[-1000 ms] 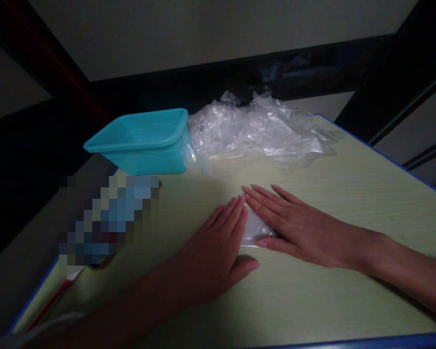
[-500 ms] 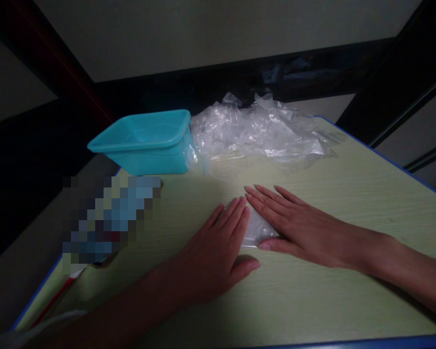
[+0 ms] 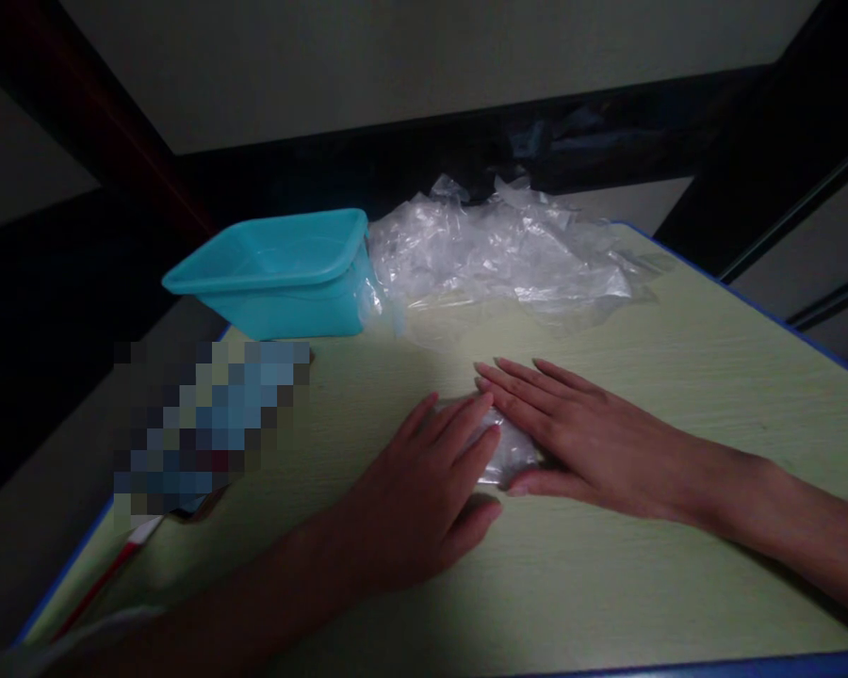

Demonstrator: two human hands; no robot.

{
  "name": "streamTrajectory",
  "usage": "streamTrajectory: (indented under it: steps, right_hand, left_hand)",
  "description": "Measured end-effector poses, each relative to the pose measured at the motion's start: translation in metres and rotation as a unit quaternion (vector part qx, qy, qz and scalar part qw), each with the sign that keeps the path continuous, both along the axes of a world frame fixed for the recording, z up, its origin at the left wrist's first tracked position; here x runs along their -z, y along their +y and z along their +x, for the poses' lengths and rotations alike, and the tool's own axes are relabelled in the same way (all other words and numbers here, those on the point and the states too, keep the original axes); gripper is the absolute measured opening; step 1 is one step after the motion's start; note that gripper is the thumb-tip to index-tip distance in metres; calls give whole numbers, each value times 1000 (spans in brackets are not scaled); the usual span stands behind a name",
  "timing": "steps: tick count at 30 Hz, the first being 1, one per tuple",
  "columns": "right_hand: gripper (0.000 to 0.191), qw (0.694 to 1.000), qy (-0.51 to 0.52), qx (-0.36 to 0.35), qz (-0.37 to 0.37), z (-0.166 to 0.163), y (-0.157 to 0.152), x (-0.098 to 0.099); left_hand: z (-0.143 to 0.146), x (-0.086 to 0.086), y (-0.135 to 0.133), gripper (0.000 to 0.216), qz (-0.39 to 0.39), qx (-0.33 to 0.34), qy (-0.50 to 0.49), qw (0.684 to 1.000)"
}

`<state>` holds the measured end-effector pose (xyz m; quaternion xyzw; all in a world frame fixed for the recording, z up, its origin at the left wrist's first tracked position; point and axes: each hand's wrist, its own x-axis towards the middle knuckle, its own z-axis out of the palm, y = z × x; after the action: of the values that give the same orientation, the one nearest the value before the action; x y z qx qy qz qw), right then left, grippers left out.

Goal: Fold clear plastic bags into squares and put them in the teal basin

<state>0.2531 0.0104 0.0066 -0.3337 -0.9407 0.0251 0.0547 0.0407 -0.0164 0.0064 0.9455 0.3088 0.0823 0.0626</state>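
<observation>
A small piece of clear plastic, perhaps a folded bag (image 3: 510, 454), lies flat on the table between my hands. My left hand (image 3: 438, 490) rests over its left side, fingers stretched out and slightly raised, thumb apart. On its right side my right hand (image 3: 572, 433) lies flat, with the fingers extended forward and the thumb along the near edge. Both palms face down, and parts of the plastic are hidden under the fingers.
Behind my hands lies a heap of crumpled clear plastic bags (image 3: 509, 250). A turquoise basin (image 3: 289, 311) stands beside it at the back left. A blurred-out flat object (image 3: 226, 424) and a red-and-white stick-like thing (image 3: 109, 574) lie along the left edge of the table (image 3: 608, 584).
My left hand's fingers have lifted a little and shifted right over the plastic, showing more of it beneath. My right hand has stayed nearly still.
</observation>
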Motion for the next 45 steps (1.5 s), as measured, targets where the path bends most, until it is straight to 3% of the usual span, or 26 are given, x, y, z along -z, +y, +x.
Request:
streamTrajectory:
  steps: [7,15,28,45]
  right_hand:
    - [65,997,-9,-38,61,1,0,-11]
    - [31,982,53,-153,102,-2,-5,-25]
    - [40,968,70,-225,83,-2,-7,-24]
    - [43,971,71,-209,92,-3,-8,-25]
  left_hand:
    - [-1,1,0,45,-18,-7,-3,1000]
    - [1,0,-1,33,-25,-16,-8,1000]
    - [1,2,0,37,-23,-11,1,1000]
    - [1,3,0,40,-11,-12,11,1000]
